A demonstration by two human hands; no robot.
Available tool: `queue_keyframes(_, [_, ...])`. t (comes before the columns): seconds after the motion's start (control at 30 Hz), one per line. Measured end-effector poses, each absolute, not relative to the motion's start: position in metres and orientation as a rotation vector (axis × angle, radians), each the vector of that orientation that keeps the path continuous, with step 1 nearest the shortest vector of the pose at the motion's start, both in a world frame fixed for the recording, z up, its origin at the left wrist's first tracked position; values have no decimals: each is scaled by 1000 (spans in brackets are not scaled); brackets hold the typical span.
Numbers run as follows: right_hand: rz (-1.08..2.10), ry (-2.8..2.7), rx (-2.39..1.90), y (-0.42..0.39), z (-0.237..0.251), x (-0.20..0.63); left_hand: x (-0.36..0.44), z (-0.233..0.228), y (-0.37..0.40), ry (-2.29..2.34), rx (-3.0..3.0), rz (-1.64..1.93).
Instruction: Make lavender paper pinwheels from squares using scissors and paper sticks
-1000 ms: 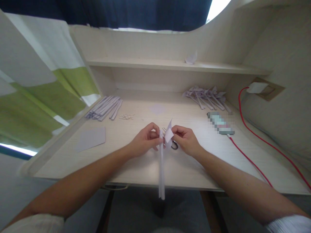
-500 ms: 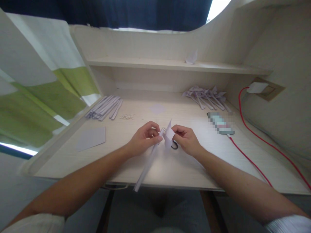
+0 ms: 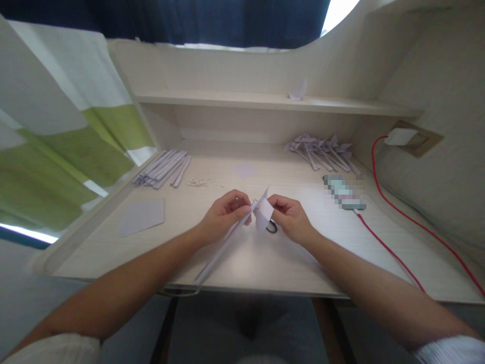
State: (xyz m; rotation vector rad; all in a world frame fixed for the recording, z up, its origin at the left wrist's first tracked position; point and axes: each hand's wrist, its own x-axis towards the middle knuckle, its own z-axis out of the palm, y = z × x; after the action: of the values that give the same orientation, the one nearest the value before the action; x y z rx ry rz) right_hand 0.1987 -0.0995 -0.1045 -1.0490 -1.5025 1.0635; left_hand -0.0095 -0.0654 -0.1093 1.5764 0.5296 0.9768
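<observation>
My left hand (image 3: 227, 215) pinches the upper end of a rolled paper stick (image 3: 222, 247), which slants down to the left toward the desk's front edge. Close against that end is a folded paper pinwheel (image 3: 263, 212), gripped at its right side by my right hand (image 3: 291, 216). Where stick and pinwheel meet is partly hidden by my fingers, so I cannot tell whether they are joined. Just below the pinwheel, a dark scissors-like loop (image 3: 272, 227) shows on the desk, mostly covered.
Paper sticks (image 3: 162, 167) lie in a pile at the left, near small pale bits (image 3: 197, 182) and paper sheets (image 3: 142, 216). Several finished pinwheels (image 3: 322, 151) are heaped at the back right. A phone (image 3: 343, 192) with a red cable (image 3: 390, 250) lies at the right, below a shelf (image 3: 227, 100).
The stick's lower end has swung left and up, so it slants more. The pinwheel has shifted slightly right, and both hands stay in nearly the same place.
</observation>
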Motion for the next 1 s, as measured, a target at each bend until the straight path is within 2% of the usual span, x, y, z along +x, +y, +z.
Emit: queue_keyframes(1.0, [1097,-1455,-1022,-102,-105,195,-9,-111,-60,450,1451,888])
